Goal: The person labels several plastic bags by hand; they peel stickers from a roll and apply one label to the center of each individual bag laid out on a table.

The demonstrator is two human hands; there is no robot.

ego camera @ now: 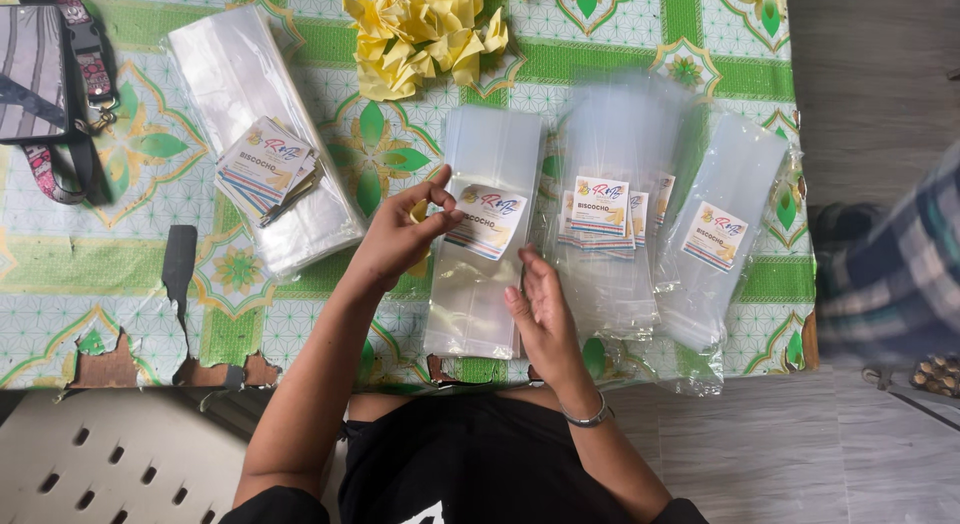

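Note:
A clear plastic bag [480,274] lies in front of me on the green patterned tablecloth [120,274]. My left hand [400,234] pinches the left edge of a white printed label [487,221] that sits on this bag. On the bag's lower right edge rests my right hand [540,319], fingers flat and holding nothing. To the right lie labelled clear bags [610,234] in an overlapping pile, and one more labelled bag [722,229] further right.
A stack of unlabelled clear bags [250,94] lies at the upper left with a small pile of labels [268,169] on it. Yellow paper scraps [425,29] sit at the top. A striped pouch with straps [45,79] is far left. Another person's plaid sleeve [895,264] shows at right.

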